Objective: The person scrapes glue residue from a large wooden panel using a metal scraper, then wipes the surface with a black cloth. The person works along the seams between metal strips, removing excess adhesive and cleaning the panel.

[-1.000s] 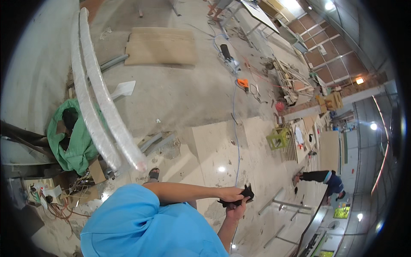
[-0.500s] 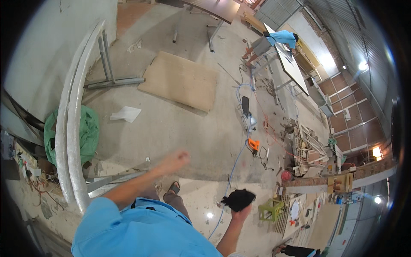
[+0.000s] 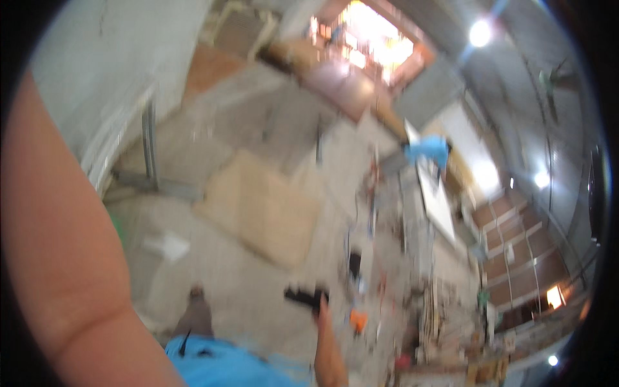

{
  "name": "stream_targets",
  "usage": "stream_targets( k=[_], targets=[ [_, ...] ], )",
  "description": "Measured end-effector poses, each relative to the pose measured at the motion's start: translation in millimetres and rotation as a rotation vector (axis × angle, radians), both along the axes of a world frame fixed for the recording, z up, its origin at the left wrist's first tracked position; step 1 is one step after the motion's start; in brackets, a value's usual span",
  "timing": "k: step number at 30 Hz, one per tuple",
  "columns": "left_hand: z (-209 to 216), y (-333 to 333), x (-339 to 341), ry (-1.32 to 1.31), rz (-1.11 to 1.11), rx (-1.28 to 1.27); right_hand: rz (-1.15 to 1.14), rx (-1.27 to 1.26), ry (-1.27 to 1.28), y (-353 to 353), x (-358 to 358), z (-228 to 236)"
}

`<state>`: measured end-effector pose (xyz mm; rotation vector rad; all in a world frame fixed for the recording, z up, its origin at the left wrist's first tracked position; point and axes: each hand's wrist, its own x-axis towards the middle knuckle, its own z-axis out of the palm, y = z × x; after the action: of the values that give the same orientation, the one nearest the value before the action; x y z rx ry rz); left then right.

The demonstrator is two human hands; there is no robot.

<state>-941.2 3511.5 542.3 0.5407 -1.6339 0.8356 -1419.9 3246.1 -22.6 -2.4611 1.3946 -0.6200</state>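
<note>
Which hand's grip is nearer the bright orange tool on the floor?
Right grip, holding black cloth, appears just left of the orange tool; left grip is out of frame, its forearm at far left.

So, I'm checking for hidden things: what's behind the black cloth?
Grey floor shows around the black cloth, which the right hand holds. Whatever lies directly behind it is covered.

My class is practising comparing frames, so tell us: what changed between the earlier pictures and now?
The left hand let go of the black item and swung away; now the left arm looms up the picture's left side, its hand out of view. The head view swung too. Unchanged: the right hand holds the item; the brown board lies flat.
</note>
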Motion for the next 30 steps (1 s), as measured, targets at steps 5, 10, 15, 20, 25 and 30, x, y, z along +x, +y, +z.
stream_targets(
  k=[5, 10, 15, 20, 25, 30],
  targets=[
    [12.6, -71.6, 93.6, 0.017, 0.033, 0.06, -0.729, 1.004, -0.619, 39.3, 25.3, -71.5],
    [18.1, -158.3, 174.0, 0.026, 0.059, 0.124, -0.972, 1.092, -0.601, 49.3, 49.7, -84.8],
    [10.1, -288.9, 241.5, 0.058, 0.099, 0.213, -1.139, 1.114, -0.7, 1.6, 98.5, -121.2],
    [1.3, -431.4, 284.3, 0.02, 0.053, 0.296, -0.893, 1.026, -0.913, -152.9, 217.3, -150.4],
    [11.2, -519.8, 323.2, -0.087, -0.051, 0.282, -0.421, 0.959, -0.649, -384.7, 402.8, -75.7],
    [1.6, -596.5, 380.0, -0.131, -0.09, 0.314, -0.223, 1.064, -0.753, -533.3, 591.3, 45.6]
  ],
)
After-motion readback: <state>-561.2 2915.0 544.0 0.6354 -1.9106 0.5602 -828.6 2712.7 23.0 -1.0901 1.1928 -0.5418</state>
